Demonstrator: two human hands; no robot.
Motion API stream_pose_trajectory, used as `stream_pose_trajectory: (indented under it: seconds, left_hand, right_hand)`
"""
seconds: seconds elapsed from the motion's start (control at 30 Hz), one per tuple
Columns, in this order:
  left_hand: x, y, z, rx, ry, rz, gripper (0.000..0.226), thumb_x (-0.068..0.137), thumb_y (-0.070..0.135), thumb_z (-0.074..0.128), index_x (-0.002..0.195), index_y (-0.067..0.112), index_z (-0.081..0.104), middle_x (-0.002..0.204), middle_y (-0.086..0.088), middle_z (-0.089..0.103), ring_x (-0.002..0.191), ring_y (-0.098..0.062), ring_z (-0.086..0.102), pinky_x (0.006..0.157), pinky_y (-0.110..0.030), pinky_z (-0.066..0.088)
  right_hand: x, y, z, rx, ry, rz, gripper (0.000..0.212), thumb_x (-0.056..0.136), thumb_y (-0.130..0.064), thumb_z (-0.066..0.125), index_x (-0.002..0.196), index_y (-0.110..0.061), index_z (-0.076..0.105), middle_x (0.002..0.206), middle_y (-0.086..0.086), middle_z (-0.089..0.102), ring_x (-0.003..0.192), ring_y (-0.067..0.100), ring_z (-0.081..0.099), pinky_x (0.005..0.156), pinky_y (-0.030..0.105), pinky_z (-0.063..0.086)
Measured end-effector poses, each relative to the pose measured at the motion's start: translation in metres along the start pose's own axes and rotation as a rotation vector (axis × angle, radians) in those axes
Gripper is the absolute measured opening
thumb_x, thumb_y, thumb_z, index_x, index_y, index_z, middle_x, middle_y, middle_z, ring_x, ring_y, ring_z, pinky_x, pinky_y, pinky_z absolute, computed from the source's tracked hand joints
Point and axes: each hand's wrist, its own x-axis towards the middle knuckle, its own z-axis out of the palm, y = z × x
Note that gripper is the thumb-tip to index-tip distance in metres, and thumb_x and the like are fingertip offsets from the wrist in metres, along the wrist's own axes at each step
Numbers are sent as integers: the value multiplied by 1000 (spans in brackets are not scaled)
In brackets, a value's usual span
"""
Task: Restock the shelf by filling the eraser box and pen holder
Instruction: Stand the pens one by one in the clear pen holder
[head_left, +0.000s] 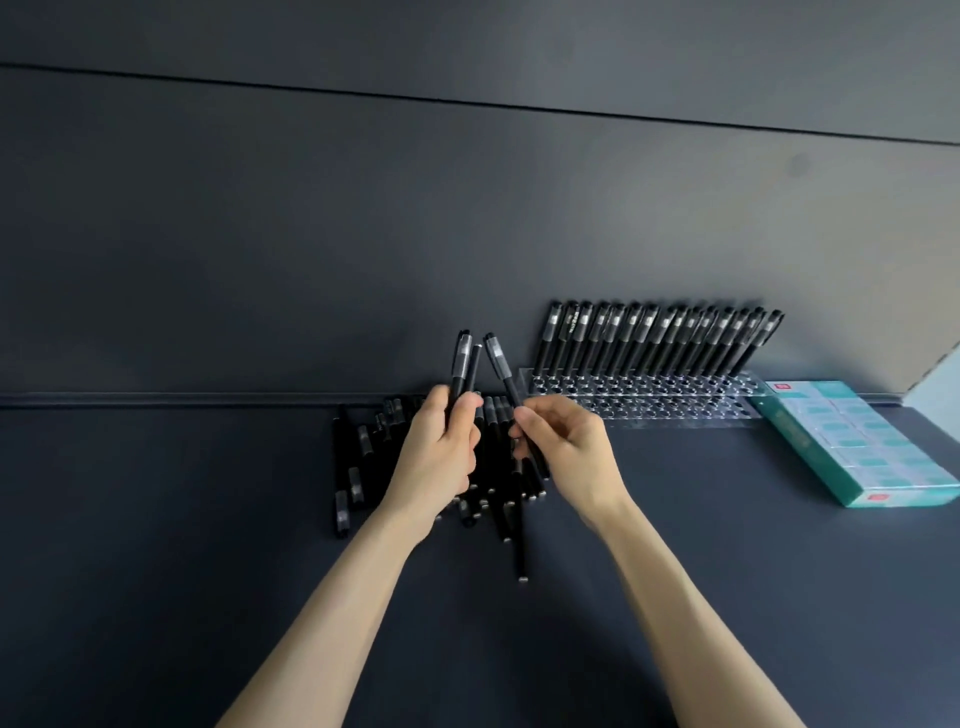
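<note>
At centre frame, the left hand (436, 457) grips two black pens (461, 364) upright, and the right hand (566, 447) pinches a third pen (500, 366). Both hands are above a loose pen pile (358, 457) on the shelf (156, 519). To the right stands a clear pen holder (675, 408), its back row filled, with the teal eraser box (857, 441) just beside it.

Your dark shelf (182, 519) carries a heap of loose black pens (358, 467), a clear pen holder (675, 410) to their right, then a teal eraser box (872, 447).
</note>
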Motion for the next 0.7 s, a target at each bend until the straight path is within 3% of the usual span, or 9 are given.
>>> stream_pose_trajectory:
  seconds: [0.13,0.23,0.43,0.63,0.7]
  left_hand:
    - [-7,3,40,-134,19,-21,21,94,29,56,87,9,54,49,10,28,38,-5,22,35,-18,17]
    - [-10,6,77,-226,23,-34,14,91,28,63,89,14,62,48,9,26,38,-6,21,35,-18,18]
    - [-15,4,167,-307,82,-26,18,91,19,63,74,17,56,47,7,27,37,-6,20,36,-18,15]
    - [-22,2,234,-410,81,-22,16,88,29,65,84,15,59,53,5,32,41,-9,21,40,-23,12]
    - [-20,3,244,-379,81,-1,16,87,26,67,78,17,57,51,6,29,40,-8,20,39,-22,12]
  right_hand:
    - [-10,-2,-39,68,-44,-27,8,95,-5,49,96,-4,57,74,3,65,55,11,59,57,18,48]
    - [-16,5,-77,41,-95,-36,12,96,-3,47,97,-2,58,77,5,65,58,11,57,55,23,49]
    - [-23,23,-171,-10,-151,5,12,95,-1,48,97,-3,60,77,6,60,59,8,56,60,22,53]
    - [-22,30,-236,-36,-240,-13,14,96,-2,46,102,2,58,75,7,58,55,7,56,57,20,53]
    - [-21,33,-247,-26,-258,-4,16,96,-3,47,105,3,59,76,8,59,55,8,57,58,21,54]
